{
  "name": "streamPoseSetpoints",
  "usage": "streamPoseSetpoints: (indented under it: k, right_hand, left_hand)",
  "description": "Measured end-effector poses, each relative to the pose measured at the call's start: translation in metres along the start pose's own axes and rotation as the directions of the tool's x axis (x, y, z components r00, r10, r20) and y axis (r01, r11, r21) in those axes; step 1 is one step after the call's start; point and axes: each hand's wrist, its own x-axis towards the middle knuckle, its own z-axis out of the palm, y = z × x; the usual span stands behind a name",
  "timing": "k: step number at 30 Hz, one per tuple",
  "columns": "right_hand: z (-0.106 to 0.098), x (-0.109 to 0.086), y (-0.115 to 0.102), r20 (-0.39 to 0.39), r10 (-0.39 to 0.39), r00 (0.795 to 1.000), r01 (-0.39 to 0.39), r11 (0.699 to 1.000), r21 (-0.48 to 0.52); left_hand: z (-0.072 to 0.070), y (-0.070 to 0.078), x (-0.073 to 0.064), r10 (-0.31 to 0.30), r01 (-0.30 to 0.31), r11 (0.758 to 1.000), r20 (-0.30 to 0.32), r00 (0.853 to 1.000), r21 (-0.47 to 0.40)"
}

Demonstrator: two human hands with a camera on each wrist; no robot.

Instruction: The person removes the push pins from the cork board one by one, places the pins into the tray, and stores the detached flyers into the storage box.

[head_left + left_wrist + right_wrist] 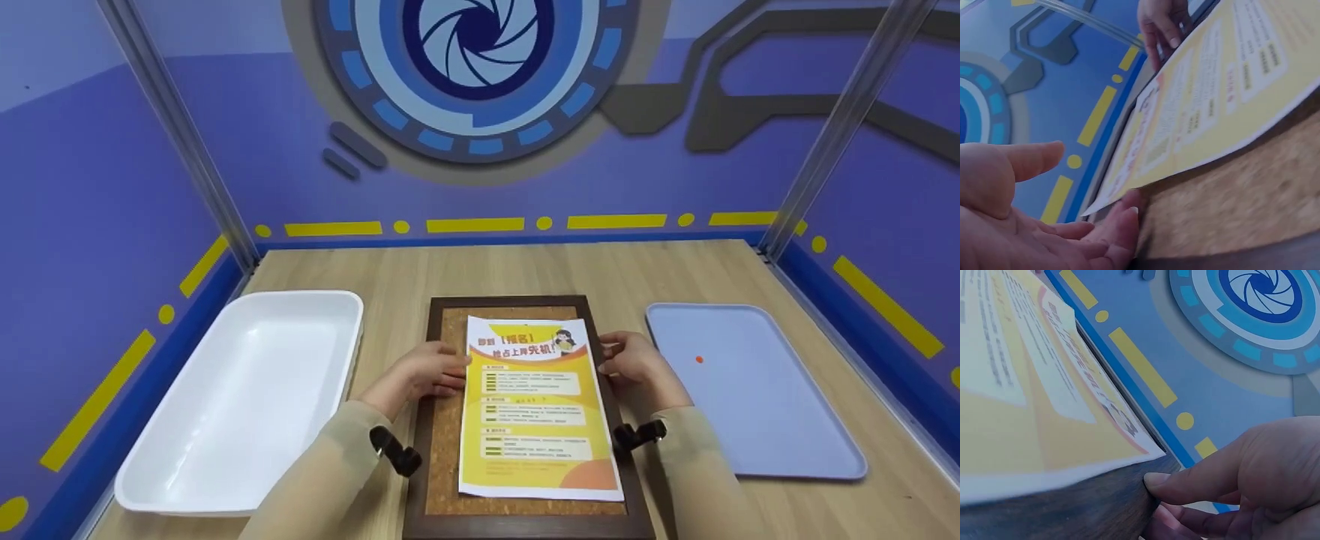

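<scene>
A cork board [446, 465] with a dark brown wooden frame [525, 527] lies on the table. A yellow and white printed poster [540, 420] rests on the cork, a little towards the right side of the board. At the board's left side, my left hand [435, 369] has its fingers relaxed and its fingertips by the poster's left edge; the left wrist view shows its thumb [1039, 159] apart from the paper. My right hand [636, 360] pinches the frame's right side, its thumb [1185, 481] on the wood and the other fingers beneath.
A deep white tray [341, 315] stands on the table [390, 270] to the left. On the right lies a flat light-blue tray [757, 405] with a small orange spot [700, 359]. Blue printed panels [480, 199] enclose the back and both sides.
</scene>
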Motion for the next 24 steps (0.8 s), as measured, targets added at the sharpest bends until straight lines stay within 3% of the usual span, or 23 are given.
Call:
streamPoseSetpoints:
  k: [4,15,19,24]
  right_hand:
    - [0.001,0.001,0.000,-0.007,0.006,1.000,-0.006,1.000,-0.008]
    - [0.001,0.000,0.000,-0.020,0.005,1.000,-0.006,0.999,-0.034]
    - [0.000,0.000,0.000,-0.002,0.002,1.000,-0.002,1.000,-0.014]
    - [-0.003,-0.002,0.003,0.038,-0.051,0.998,0.050,0.998,0.026]
  left_hand:
    - [0.008,-0.006,0.004,0.029,-0.028,0.999,0.022,0.999,-0.042]
    - [0.015,-0.019,0.011,0.039,-0.015,0.978,0.113,0.993,-0.208]
    - [0.004,-0.011,0.005,0.046,-0.022,0.974,0.099,0.994,-0.226]
    - [-0.026,0.007,-0.009,0.084,-0.061,0.968,0.086,0.993,-0.243]
